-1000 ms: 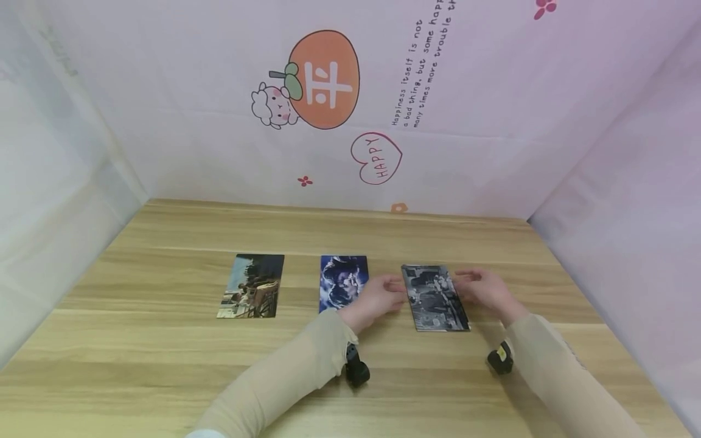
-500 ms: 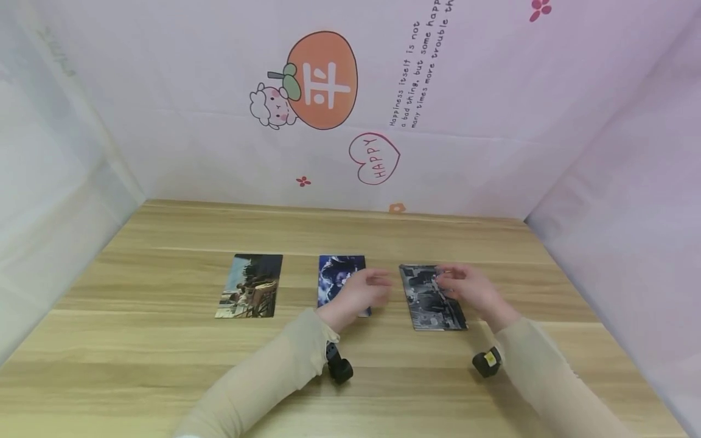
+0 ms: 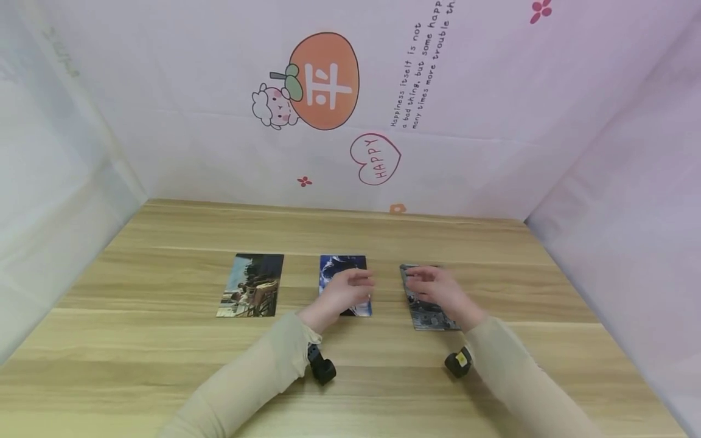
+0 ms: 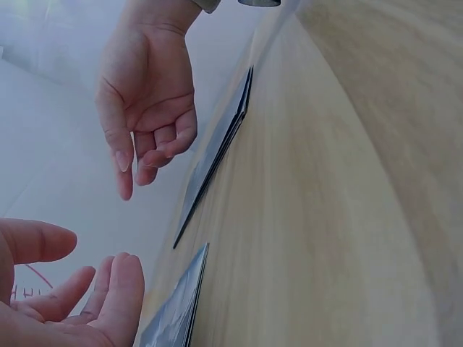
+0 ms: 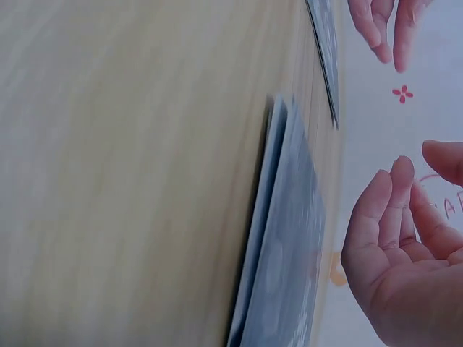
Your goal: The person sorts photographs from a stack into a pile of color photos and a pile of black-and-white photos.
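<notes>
Three photo cards lie in a row on the wooden table. At the left is a colour card (image 3: 250,286) with sky and figures. My left hand (image 3: 341,295) hovers over the middle blue card (image 3: 328,267) and covers part of it. Over the grey card (image 3: 429,317) at the right is my right hand (image 3: 445,293), which hides its upper right. Seen side-on in the right wrist view, the grey card (image 5: 286,253) shows more than one layer, slightly parted at the edge. Both hands hold nothing; their fingers are relaxed and apart from the cards.
The wooden table (image 3: 137,340) is enclosed by pale cloth walls, with a printed back cloth (image 3: 465,170) behind. A black wrist camera (image 3: 322,368) hangs under the left wrist, and another black camera (image 3: 457,362) under the right.
Both hands have moved left, away from the grey card's sides. The left hand now covers part of the blue card, the right hand part of the grey card. The cards stay put.
</notes>
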Demonstrator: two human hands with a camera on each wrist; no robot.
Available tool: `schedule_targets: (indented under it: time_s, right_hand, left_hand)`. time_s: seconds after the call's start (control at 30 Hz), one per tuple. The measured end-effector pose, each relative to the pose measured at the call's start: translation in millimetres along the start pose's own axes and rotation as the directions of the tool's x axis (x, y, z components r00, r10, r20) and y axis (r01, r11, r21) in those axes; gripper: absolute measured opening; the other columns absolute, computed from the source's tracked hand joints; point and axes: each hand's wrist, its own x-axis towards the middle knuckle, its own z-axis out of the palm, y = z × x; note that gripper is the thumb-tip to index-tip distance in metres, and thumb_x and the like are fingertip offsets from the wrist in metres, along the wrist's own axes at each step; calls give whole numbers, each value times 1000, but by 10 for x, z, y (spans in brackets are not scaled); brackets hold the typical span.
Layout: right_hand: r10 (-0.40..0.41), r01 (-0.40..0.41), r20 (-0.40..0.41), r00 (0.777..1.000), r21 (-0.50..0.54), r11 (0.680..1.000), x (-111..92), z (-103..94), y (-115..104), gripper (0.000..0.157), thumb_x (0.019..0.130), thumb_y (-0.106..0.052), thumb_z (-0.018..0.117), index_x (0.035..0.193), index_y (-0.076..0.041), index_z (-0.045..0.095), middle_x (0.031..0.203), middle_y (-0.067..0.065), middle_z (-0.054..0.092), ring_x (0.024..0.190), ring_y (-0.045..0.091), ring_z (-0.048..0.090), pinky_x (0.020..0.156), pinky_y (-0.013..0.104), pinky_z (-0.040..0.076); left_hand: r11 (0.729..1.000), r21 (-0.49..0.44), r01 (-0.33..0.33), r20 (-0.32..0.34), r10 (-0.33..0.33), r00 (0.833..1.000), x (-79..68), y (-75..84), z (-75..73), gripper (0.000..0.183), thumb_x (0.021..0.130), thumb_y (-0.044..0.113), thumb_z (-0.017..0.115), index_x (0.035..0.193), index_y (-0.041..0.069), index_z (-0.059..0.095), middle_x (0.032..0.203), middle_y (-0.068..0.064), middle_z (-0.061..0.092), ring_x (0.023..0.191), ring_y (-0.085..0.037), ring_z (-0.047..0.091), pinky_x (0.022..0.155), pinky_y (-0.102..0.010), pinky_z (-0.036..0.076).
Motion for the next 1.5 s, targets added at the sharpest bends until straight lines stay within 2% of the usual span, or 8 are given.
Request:
schedule_targets:
  time_s: [0.17,0.33,0.53,0.77,1.03,1.3,1.5]
  right_hand:
    - [-7,7,8,1000,-18,1000,42,121,-47,44,95,-10,51,134,9,42,124,28,52,103,22,58,89,32,52]
    - [2,-2,14,1000,-12,1000,86,219,-68,42,96,-10,49,134,8,43,130,28,49,113,32,55,93,37,51]
    - [16,-16,23,1000,12,1000,132,307,-99,42,95,-9,51,133,6,46,125,26,53,114,32,55,95,39,50]
    - [14,-16,56,998,40,999,130,369,-153,42,94,-6,50,133,9,43,127,28,52,115,36,54,97,40,49]
    - [12,-18,74,997,79,997,169,431,-141,43,94,-4,50,134,11,41,130,30,48,120,39,50,99,39,48]
    - [50,-52,48,998,45,998,211,503,-164,42,93,-6,52,134,5,44,133,26,49,123,37,49,100,40,46]
    - [63,-64,43,997,30,997,264,549,-169,42,93,-7,52,133,5,45,134,26,48,123,37,49,101,41,45]
  left_hand:
    - [1000,-20,-11,-7,11,1000,-16,-28,-87,40,92,2,53,131,-8,47,128,-26,54,115,-36,57,94,-37,51]
    - [1000,-15,-9,-20,9,1000,-39,-22,-178,40,93,2,53,131,-8,46,126,-26,54,115,-37,56,94,-38,51]
    - [1000,-22,-15,-6,14,1000,-60,-18,-293,41,94,0,51,133,-11,42,127,-30,51,116,-40,54,96,-39,49]
    - [1000,-18,6,-32,-7,999,-106,-33,-416,42,93,0,51,133,-10,42,129,-28,50,117,-38,53,99,-41,48]
    - [998,59,10,-55,-7,998,-169,-28,-590,45,93,1,51,136,-9,40,134,-27,48,119,-38,52,98,-40,48]
    - [995,94,32,-91,-23,996,-220,-51,-728,46,95,6,51,138,-7,39,137,-27,45,124,-38,48,103,-42,44]
    - [990,137,32,-106,-17,994,-243,-67,-766,43,95,5,49,136,-7,41,136,-27,45,124,-38,48,104,-43,42]
